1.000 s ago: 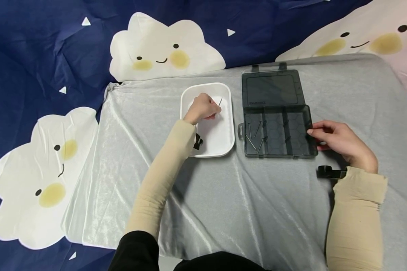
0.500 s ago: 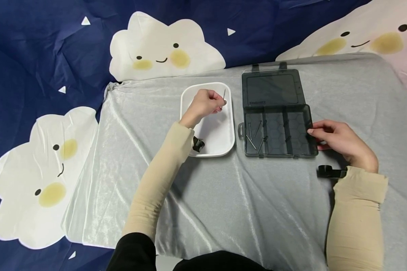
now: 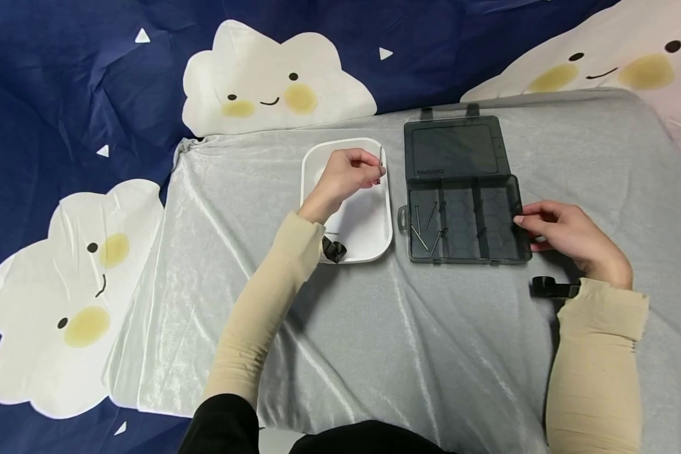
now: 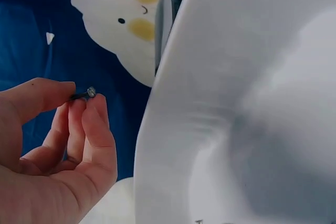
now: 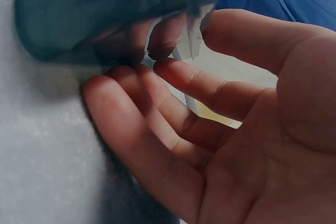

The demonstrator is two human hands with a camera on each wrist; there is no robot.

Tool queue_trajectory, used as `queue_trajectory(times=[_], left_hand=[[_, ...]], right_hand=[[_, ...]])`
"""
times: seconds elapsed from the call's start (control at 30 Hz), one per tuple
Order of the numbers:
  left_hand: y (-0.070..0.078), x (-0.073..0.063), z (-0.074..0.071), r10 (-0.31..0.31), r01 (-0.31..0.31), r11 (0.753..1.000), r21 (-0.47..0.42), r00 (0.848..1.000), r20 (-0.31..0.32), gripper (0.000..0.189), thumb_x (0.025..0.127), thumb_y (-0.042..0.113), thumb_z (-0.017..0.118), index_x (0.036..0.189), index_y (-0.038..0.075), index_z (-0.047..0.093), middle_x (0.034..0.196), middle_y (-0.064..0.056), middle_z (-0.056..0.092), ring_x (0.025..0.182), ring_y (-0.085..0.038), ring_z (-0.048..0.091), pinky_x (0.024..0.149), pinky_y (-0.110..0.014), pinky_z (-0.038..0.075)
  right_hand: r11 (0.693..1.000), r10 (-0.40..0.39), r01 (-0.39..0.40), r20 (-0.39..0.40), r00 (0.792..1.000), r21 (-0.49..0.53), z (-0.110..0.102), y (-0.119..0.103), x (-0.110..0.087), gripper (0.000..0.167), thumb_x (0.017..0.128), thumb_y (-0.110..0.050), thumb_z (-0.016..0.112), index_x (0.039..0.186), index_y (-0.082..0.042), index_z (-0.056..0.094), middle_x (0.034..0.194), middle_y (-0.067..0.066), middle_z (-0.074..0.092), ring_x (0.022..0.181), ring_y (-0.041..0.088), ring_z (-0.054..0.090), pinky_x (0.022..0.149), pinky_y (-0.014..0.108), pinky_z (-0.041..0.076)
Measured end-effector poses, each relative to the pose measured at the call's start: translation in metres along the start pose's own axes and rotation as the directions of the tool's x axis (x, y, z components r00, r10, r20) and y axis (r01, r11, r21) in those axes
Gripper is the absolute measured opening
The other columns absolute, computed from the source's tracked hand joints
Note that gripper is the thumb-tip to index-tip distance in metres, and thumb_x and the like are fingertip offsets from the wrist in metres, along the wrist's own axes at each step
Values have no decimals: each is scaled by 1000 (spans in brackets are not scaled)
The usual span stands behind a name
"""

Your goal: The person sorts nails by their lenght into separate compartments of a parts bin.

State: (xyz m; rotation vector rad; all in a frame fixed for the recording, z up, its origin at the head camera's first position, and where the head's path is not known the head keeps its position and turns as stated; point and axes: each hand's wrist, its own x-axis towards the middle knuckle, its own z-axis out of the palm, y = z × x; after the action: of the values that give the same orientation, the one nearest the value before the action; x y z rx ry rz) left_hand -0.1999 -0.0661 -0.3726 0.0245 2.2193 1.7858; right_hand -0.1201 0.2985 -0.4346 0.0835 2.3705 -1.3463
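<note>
My left hand pinches a screw between thumb and fingers, over the right side of the white tray. In the left wrist view the screw's shiny round head pokes out past the fingertips. Beside the tray lies a dark see-through compartment box, its lid folded back. Several screws rest in its left compartment. My right hand holds the box's right edge, thumb at the rim; in the right wrist view the fingers reach the box's wall.
Another thin screw lies in the tray near the black wrist camera. A second black wrist camera sits by the right wrist. Grey cloth covers the table, and a blue cloud-print sheet hangs behind it.
My left hand has lifted the screw and shifted right, toward the tray's right rim. The right hand and box stay where they were.
</note>
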Motion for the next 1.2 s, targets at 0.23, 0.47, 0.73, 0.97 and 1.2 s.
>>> queue_trajectory(times=[0.23,0.47,0.73,0.97,1.2], left_hand=[[5,-5,7,-9,10,997,-80,1000,18,6,82,0,69,88,1,66,68,3,63,64,-7,61,63,-22,51],[8,-7,15,-35,41,989,-140,998,52,12,82,-3,70,93,-2,66,73,1,65,65,-7,63,65,-21,53],[9,-9,23,-35,48,987,-156,996,87,21,83,-3,70,102,-9,64,75,0,66,66,-8,65,76,-33,56],[9,-8,32,-36,51,986,-159,995,96,16,83,-1,69,98,-4,67,79,-3,66,65,-8,63,68,-27,50],[8,-7,41,-60,81,977,-196,992,111,23,84,-4,67,104,-12,62,79,-7,66,64,-10,63,65,-22,53]], right_hand=[[1000,13,-13,5,1000,-4,0,-1,0,57,96,-41,55,132,3,44,86,-22,58,77,-2,60,67,26,56],[1000,20,-20,1,1000,-12,0,-1,1,59,96,-43,54,133,2,44,87,-22,57,77,-3,60,67,25,56],[1000,22,-22,-5,1000,-2,0,-1,1,58,95,-42,55,132,2,44,88,-21,57,77,-4,59,66,24,57],[1000,19,-19,-3,1000,8,0,0,0,59,95,-42,56,132,2,43,88,-22,57,78,-3,59,66,25,57],[1000,16,-16,0,1000,9,0,1,0,59,96,-41,56,133,2,43,88,-21,57,77,-2,60,66,25,57]])
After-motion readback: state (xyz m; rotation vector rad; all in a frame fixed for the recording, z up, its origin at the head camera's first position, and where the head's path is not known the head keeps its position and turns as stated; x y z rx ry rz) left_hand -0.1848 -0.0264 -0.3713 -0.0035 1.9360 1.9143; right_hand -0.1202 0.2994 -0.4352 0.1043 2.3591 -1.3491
